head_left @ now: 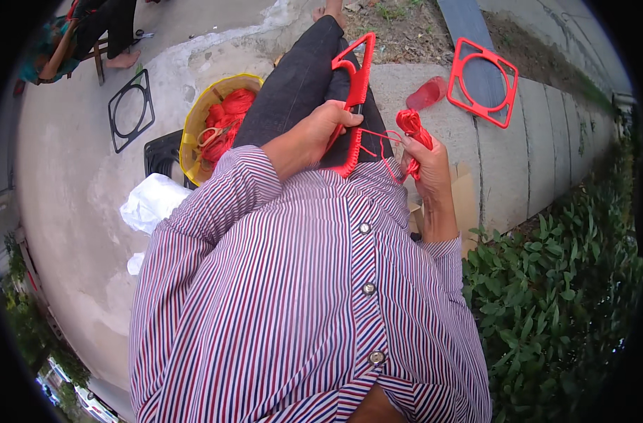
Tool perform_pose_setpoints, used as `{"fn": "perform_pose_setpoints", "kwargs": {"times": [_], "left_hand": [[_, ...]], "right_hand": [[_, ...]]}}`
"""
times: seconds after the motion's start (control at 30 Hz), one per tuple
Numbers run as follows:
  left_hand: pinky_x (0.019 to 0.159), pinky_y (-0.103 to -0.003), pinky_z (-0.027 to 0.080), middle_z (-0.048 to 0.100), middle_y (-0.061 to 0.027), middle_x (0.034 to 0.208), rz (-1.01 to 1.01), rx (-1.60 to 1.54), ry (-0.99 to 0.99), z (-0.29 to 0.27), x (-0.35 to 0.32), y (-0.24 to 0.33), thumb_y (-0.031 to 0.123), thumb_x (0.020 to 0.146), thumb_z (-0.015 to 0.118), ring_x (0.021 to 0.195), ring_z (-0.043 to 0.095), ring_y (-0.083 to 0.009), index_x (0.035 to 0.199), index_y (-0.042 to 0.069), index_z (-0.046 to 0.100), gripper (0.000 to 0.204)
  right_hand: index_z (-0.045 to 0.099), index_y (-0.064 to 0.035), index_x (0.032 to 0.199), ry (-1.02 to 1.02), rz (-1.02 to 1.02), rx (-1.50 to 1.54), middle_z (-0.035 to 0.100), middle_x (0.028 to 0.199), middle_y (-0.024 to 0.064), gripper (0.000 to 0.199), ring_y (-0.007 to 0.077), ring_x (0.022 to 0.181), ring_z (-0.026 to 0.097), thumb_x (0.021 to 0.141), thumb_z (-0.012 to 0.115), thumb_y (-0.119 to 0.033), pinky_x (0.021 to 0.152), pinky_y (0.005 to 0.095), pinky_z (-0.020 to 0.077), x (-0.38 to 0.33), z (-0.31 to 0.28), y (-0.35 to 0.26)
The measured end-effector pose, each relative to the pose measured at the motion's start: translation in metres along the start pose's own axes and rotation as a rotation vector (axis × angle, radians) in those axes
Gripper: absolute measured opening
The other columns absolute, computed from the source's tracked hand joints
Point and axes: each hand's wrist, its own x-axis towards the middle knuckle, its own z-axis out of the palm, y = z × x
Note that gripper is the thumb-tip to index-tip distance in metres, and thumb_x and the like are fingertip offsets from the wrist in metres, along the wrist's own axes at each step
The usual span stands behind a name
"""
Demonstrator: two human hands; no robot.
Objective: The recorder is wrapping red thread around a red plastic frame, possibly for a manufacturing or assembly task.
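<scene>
A flat red square frame (364,70) with a round opening stands tilted over my lap. My left hand (318,137) is closed on its near side, with the thumb on top. Red cord covers its edge in tight wraps, and a short dark stretch shows beside the thumb. In my right hand (432,169), to the right of the frame, a folded bundle of red cord (413,128) is gripped. Loose strands run from the frame's edge to this hand, with a loop hanging below. Part of the frame is hidden behind my left hand.
Left of my legs stands a yellow container (189,137) holding red cord and scissors (208,136). Black frames (151,116) and a white bag (151,204) lie nearby. On the right are another red frame (514,99), a red bottle (427,93) and bushes (547,296). Another person sits far left.
</scene>
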Motion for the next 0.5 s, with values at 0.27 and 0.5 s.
{"fn": "perform_pose_setpoints", "kwargs": {"times": [0.27, 0.5], "left_hand": [[0.105, -0.044, 0.030, 0.043, -0.0196, 0.130, 0.771, 1.029, -0.163, 0.029, -0.045, 0.031, 0.031, 0.074, 0.073, 0.123, 0.036, -0.0360, 0.115, 0.007, 0.062, 0.048], [0.084, -0.032, 0.053, 0.060, -0.0091, 0.113, 0.332, -0.233, -0.396, 0.044, -0.057, 0.061, 0.013, 0.090, 0.062, 0.097, 0.063, -0.0178, 0.123, 0.000, 0.050, 0.038]], "right_hand": [[0.056, 0.0031, 0.099, -0.331, -0.006, 0.577, 0.054, 0.068, 0.0098, 0.052, 0.0174, 0.054, 0.047, 0.099, 0.033, -0.044, 0.055, 0.0331, 0.0405, -0.004, 0.018, -0.002], [0.054, 0.0049, 0.112, -0.631, 0.045, 0.466, 0.054, 0.071, 0.0105, 0.064, 0.0122, 0.051, 0.046, 0.095, 0.039, -0.055, 0.050, 0.0239, 0.0382, 0.001, 0.032, -0.006]]}}
